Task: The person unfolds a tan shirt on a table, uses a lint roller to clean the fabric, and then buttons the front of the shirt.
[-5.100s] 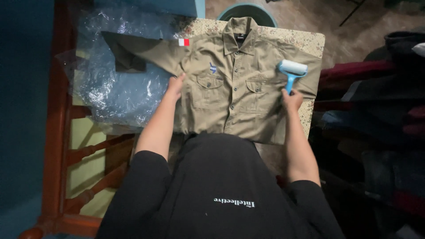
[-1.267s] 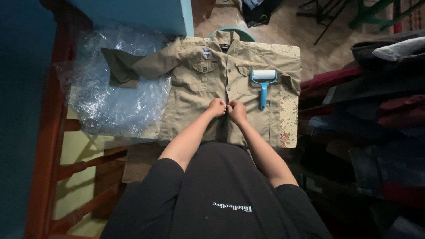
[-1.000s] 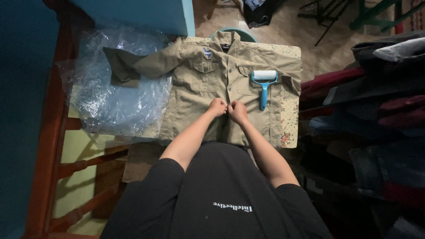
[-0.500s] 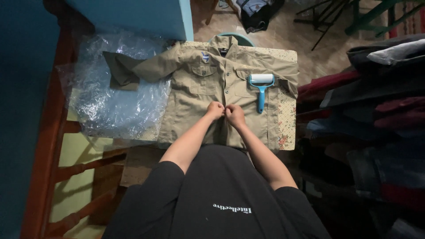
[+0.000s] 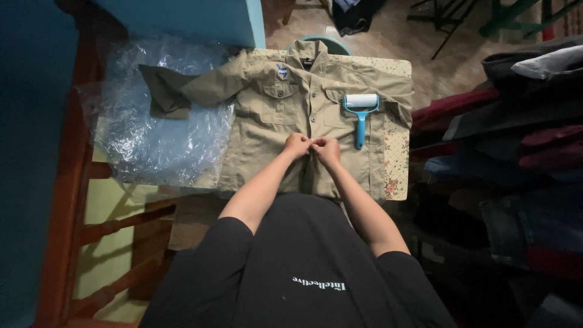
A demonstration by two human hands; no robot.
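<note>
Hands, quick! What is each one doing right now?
Left hand: fingers pinched shut on the front of the khaki shirt.
Right hand: fingers pinched shut on the same shirt front, touching the left hand.

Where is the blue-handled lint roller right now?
The blue-handled lint roller lies on the khaki button-up shirt, over the chest pocket right of the button row, just beyond the person's right hand.
</note>
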